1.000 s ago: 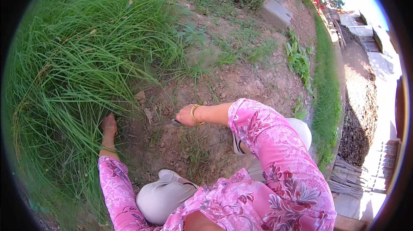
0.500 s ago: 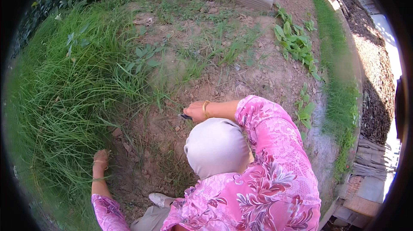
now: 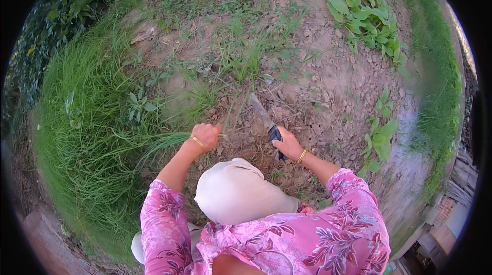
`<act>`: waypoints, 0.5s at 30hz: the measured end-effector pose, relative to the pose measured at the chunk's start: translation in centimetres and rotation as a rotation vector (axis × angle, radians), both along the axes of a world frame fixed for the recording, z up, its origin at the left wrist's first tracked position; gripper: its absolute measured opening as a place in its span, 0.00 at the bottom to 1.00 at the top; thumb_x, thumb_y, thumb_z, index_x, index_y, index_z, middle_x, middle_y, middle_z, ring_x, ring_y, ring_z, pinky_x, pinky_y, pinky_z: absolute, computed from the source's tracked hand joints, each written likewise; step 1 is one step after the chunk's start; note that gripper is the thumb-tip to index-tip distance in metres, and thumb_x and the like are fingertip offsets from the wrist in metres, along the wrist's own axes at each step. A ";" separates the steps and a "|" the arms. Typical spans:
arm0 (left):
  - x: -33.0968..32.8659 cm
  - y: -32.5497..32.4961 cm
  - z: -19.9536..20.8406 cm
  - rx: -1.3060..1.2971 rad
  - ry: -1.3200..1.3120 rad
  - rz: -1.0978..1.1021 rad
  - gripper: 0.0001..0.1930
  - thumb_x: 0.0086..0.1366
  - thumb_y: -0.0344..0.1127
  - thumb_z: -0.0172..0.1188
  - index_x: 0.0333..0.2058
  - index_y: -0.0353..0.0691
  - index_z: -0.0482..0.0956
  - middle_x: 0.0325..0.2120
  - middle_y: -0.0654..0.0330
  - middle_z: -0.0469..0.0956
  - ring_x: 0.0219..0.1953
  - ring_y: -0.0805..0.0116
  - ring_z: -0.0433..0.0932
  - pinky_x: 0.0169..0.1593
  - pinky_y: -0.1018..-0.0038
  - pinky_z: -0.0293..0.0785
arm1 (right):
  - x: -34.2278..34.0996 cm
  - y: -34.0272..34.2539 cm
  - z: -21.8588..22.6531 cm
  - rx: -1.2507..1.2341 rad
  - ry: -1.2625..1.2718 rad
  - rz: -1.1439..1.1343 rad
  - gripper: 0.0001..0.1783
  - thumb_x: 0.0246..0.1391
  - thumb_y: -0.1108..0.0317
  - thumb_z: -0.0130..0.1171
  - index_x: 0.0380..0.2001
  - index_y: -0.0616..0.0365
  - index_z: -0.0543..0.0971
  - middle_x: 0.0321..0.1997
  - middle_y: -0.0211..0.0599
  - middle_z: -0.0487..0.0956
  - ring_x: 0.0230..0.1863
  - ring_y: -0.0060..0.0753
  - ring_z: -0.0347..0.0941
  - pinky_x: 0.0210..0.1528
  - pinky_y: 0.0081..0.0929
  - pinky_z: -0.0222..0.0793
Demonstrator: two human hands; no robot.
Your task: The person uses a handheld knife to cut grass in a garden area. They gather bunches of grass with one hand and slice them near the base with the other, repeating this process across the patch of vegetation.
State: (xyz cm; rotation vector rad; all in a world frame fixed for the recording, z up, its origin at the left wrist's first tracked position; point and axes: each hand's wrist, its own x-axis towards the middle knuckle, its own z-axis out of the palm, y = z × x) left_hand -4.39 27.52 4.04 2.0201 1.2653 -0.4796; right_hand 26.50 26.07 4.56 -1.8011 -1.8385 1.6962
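Over the bare soil in front of my bent knee, my left hand (image 3: 206, 136) is closed around a bunch of long grass blades (image 3: 166, 140). The short ends poke out by my thumb, and the long blades trail left toward the dense grass clump (image 3: 92, 136). To its right, my right hand (image 3: 288, 144) grips the dark, wrapped handle of a knife (image 3: 263, 113). The knife's worn, dirt-coloured blade points away from me, up and slightly left, beside a sparse tuft of grass (image 3: 246, 65). A gap separates the two hands.
Broad-leaved green plants (image 3: 366, 21) grow at the far right, with a smaller one (image 3: 379, 141) nearer to me. A strip of short grass (image 3: 435, 95) runs along the right edge. Dark leafy bushes (image 3: 61, 18) stand at the far left. My knee (image 3: 241, 193) rises between my arms.
My left hand has come from the grass at the lower left to the middle, bringing the grass blades. My right hand has moved right, and the knife's blade now shows. The view has shifted.
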 end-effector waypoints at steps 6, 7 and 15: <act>10.9 9.9 -2.4 0.545 -0.188 -0.445 0.15 0.50 0.34 0.51 0.35 0.29 0.74 0.39 0.47 0.72 0.49 0.52 0.67 0.55 0.61 0.61 | 1.7 2.8 0.6 0.083 0.075 -0.258 0.41 0.45 0.74 0.53 0.62 0.58 0.48 0.53 0.52 0.68 0.50 0.42 0.68 0.53 0.30 0.60; 11.9 11.0 -2.9 0.646 -0.222 -0.448 0.16 0.50 0.34 0.51 0.36 0.28 0.74 0.39 0.47 0.72 0.49 0.51 0.66 0.57 0.61 0.59 | 1.6 3.1 0.1 0.152 0.070 -0.247 0.41 0.45 0.75 0.53 0.62 0.58 0.48 0.53 0.51 0.68 0.50 0.42 0.68 0.53 0.30 0.60; 12.7 17.5 -5.0 0.415 0.207 -0.519 0.15 0.56 0.35 0.50 0.38 0.31 0.75 0.35 0.51 0.73 0.44 0.54 0.71 0.55 0.54 0.58 | -1.3 5.3 -0.8 0.108 0.179 -0.352 0.40 0.47 0.77 0.51 0.63 0.52 0.49 0.28 0.40 0.73 0.22 0.24 0.69 0.26 0.27 0.68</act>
